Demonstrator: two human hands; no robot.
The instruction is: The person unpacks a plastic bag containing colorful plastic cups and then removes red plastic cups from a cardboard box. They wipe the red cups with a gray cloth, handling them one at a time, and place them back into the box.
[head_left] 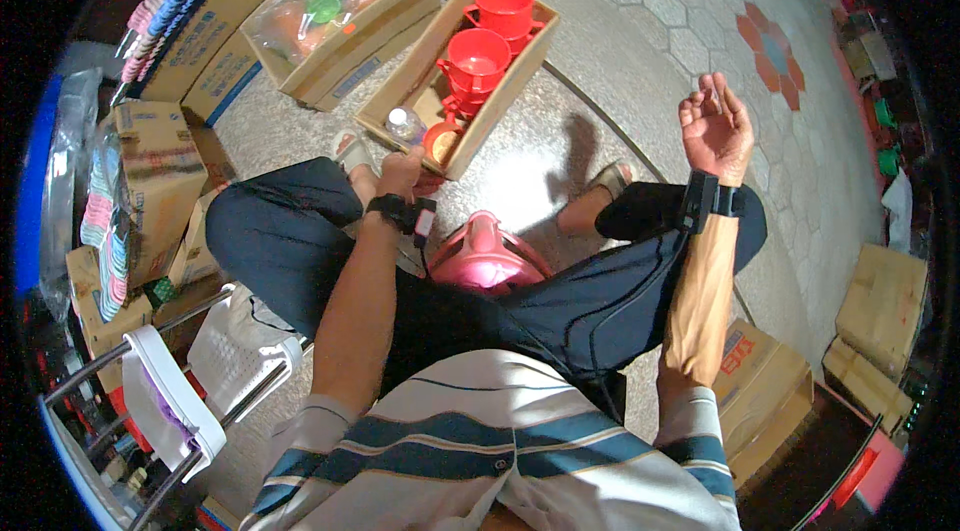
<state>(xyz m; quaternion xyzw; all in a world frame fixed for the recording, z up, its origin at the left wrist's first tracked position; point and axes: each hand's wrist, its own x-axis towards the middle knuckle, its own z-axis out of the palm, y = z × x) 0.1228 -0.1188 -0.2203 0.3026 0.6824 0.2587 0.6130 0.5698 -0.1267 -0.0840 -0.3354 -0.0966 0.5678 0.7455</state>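
Observation:
My left hand [403,172] is at the near end of a long open cardboard box [510,96], its fingers closed on the rim at the corner. Inside the box stand stacked red plastic cups [476,53] with handles. Nearer to that hand are a small orange-red cup [441,143] and a clear bottle with a white cap [399,119]. Off to the right, my right hand [718,136] is raised above my knee, palm up. Its fingers are apart and slightly curled, with nothing in them.
A pink plastic object [483,256] is between my legs. Beyond my left knee sits a carton [350,61] of plastic-wrapped colourful items. Stacked cartons [155,191] and a white rack [175,401] line the left side; another carton [765,386] lies at right.

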